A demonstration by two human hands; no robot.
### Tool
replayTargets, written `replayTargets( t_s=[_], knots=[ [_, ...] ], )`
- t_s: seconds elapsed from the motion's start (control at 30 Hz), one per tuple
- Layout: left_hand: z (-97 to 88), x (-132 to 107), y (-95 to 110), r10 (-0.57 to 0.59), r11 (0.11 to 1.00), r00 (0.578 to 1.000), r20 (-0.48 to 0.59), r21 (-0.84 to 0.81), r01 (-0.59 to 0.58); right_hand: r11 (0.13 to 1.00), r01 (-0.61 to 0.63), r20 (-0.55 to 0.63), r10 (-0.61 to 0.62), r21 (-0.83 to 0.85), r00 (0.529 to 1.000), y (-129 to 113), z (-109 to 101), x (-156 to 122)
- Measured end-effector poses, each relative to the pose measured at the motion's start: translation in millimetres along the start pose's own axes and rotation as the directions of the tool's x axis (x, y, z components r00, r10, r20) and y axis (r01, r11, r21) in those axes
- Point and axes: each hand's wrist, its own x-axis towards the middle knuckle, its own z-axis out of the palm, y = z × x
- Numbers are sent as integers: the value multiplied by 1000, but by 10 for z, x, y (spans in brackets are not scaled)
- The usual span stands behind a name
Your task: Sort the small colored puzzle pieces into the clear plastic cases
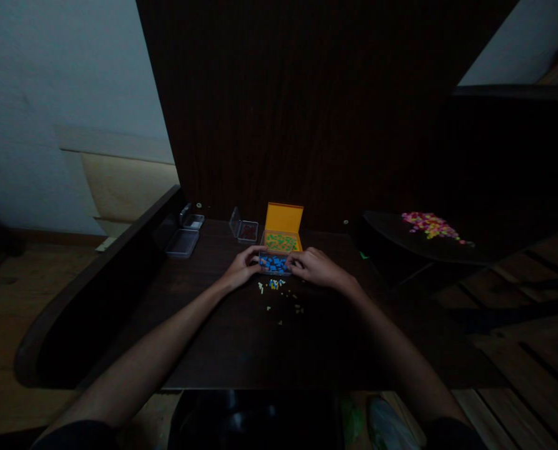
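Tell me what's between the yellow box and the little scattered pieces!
A clear box of blue pieces lies between the yellow box and the scattered pieces, in the head view.

The small pieces (275, 262) are blue, the lidded case (283, 219) yellow-orange, its bits (279, 242) green, the desk (241, 353) dark brown, the heap (431, 226) pink and yellow.

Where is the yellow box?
The yellow box stands open at the head view's centre, just behind the clear box holding blue pieces and right of the dark pieces.
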Motion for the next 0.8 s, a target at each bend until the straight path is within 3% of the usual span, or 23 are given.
replayTargets(
  t_s=[0.13, 0.27, 0.63, 0.8],
  knots=[
    [-1, 4, 3, -9, 1000, 1000, -4, -12, 9, 984, -100, -18, 99, -147, 995, 66, -1, 115],
    [2, 10, 0, 16, 1000, 1000, -2, -7, -16, 973, -103, 21, 109, -204, 994, 64, 81, 189],
    [-2, 7, 7, -17, 1000, 1000, -7, -12, 16, 966, -124, 9, 130, -227, 991, 11, 48, 208],
    [-4, 11, 0, -23, 1000, 1000, -11, -21, 23, 992, -75, -21, 73, -103, 997, -23, -70, 129]
  ],
)
